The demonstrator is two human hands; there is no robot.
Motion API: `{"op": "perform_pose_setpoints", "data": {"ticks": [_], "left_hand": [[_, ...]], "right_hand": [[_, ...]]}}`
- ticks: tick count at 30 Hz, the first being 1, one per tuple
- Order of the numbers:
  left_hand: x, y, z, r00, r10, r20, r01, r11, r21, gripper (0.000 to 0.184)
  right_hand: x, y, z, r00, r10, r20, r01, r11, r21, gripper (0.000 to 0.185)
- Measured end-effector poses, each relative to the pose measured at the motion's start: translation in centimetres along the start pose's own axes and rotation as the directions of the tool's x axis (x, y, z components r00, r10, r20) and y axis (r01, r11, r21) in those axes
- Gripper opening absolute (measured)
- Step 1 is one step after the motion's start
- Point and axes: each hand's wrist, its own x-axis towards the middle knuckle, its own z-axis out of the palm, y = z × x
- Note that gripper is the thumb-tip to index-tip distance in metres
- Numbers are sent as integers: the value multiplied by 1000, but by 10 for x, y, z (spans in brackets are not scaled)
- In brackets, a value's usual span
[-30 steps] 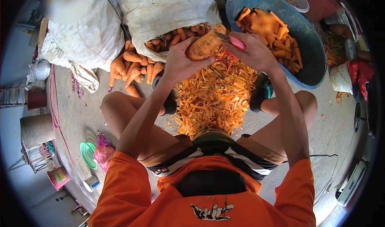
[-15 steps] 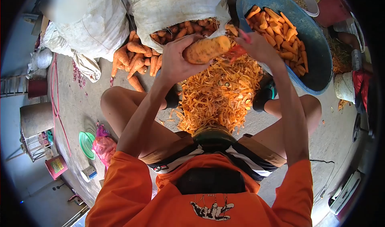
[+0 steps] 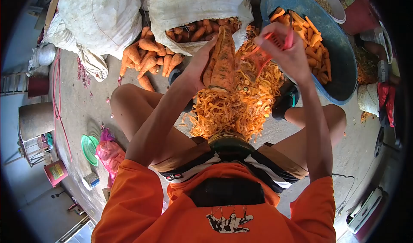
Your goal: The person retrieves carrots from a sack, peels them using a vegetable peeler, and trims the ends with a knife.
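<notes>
My left hand [image 3: 198, 67] is closed around a large carrot [image 3: 221, 64], which stands nearly upright with dark marks and dirt on its skin. Red in colour, a peeler [image 3: 260, 61] is gripped in my right hand [image 3: 293, 56], to the right of the carrot and apart from it. Below both hands lies a thick heap of orange peelings [image 3: 232, 112] on the floor between my feet. At the right, a blue tub [image 3: 344, 77] holds many peeled carrots [image 3: 316, 41].
A white sack [image 3: 195, 6] lies with its mouth toward me, full of unpeeled carrots [image 3: 200, 33]. More loose carrots [image 3: 150, 54] are piled at its left, beside another white sack [image 3: 101, 17]. A green basin [image 3: 89, 149] and a pink bag [image 3: 111, 152] sit at the left.
The carrot has swung from lying sideways to nearly upright, showing its rough, unpeeled skin. My right hand with the peeler has moved a little right, away from it.
</notes>
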Motion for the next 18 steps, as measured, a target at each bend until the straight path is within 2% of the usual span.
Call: {"op": "perform_pose_setpoints", "data": {"ticks": [1,2,4,5,7,8,10,12,14,15,17,18], "left_hand": [[2,-3,-1,998,-37,58,39,998,-43,53],[3,-5,-2,998,-32,59,35,998,-45,53],[4,-7,-2,934,-16,356,87,979,-182,45],[4,-8,-2,934,-15,357,85,980,-182,45],[3,-10,-1,935,-40,353,87,989,-119,43],[4,-12,1,934,-40,355,88,989,-118,43],[6,-17,5,966,-61,249,118,968,-221,42],[10,-14,5,953,-74,293,148,959,-240,42],[14,-12,3,938,-83,336,178,948,-263,42],[14,-10,5,941,-117,319,195,955,-226,41],[7,-6,10,943,-152,296,214,958,-189,40],[0,-4,15,961,-177,214,204,973,-111,41]], "right_hand": [[-3,-2,10,999,-27,34,24,994,107,28],[-8,-5,17,999,-30,38,26,994,105,28],[-15,-9,28,982,-117,145,143,974,-177,37],[-14,-9,34,982,-119,146,144,973,-178,37],[-13,-9,40,902,-401,156,419,903,-99,39],[-12,-10,37,902,-398,169,421,896,-142,38],[-8,-7,31,904,-392,172,417,897,-144,36],[-7,-5,27,907,-385,170,410,899,-151,34],[-7,-2,26,953,-278,119,292,948,-125,31],[-6,6,26,953,-277,121,291,948,-127,31],[2,27,24,976,-215,-28,217,967,135,24],[10,34,8,980,-192,-57,192,981,-4,22]]}}
